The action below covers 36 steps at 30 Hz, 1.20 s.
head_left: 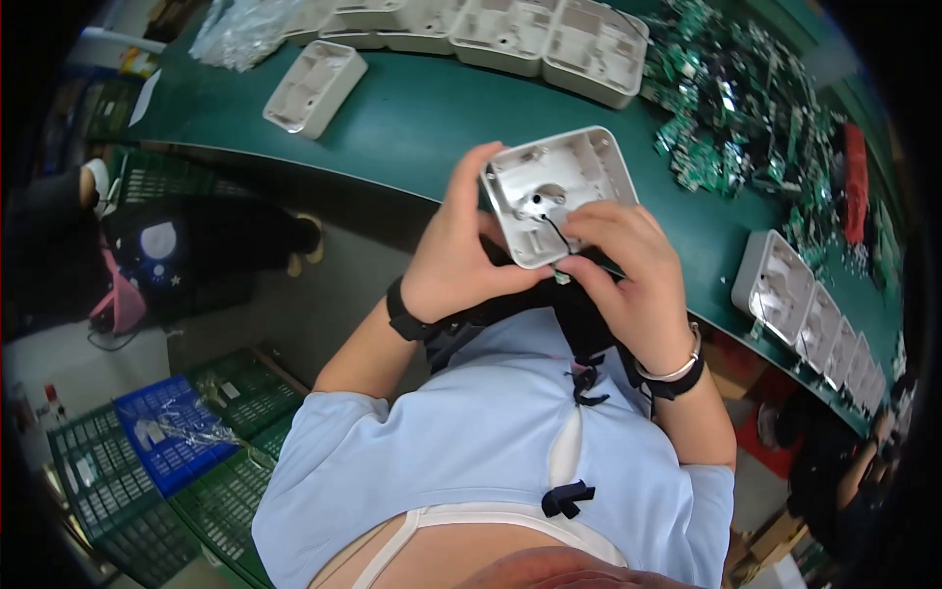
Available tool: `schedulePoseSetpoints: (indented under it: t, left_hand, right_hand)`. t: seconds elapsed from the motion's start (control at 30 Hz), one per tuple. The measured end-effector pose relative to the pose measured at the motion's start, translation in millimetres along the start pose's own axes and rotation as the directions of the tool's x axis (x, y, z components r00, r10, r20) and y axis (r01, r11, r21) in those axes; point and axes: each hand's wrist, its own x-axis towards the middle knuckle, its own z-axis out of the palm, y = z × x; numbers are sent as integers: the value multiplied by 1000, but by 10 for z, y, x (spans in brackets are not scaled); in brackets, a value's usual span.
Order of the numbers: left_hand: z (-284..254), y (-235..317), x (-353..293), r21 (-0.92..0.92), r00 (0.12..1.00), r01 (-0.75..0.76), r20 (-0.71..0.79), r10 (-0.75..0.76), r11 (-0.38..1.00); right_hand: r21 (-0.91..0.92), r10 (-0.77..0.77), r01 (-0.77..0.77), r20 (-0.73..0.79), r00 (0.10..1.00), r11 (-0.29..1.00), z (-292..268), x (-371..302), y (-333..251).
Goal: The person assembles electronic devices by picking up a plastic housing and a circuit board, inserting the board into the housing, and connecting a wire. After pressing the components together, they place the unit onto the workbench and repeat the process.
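Clasping a square off-white plastic case, left grip steadies; right grip unclear; best keep thin black cable slack.

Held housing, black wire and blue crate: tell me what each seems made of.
Housing: likely moulded plastic, off-white with a soft sheen; its ribs look one piece with the walls.
Wire: perhaps plastic-sheathed, thin and evenly black; finish too small to judge.
Crate: probably plastic, blue throughout, with regular slots.
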Motion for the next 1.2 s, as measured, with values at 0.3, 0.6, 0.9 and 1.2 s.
schedulePoseSetpoints:
  t: [0.3,0.6,0.9,1.2]
  left_hand:
    - [-309,126,92,71,968,93,227,-107,993]
    - [-2293,-409,281,734,741,210,-550,385,646]
    - [-2717,-842,460,483,918,98,-382,109,870]
    - [-1584,-251,183,261,867,-77,-459,194,962]
  right_hand:
    - [-252,-234,262,137,963,932,-40,-42,109]
    - [-346,-110,146,121,987,927,-825,-467,133]
    - [-492,-33,98,138,990,865,-1068,-647,148]
    - [148,488,-465,-261,833,873,-1289,-144,96]
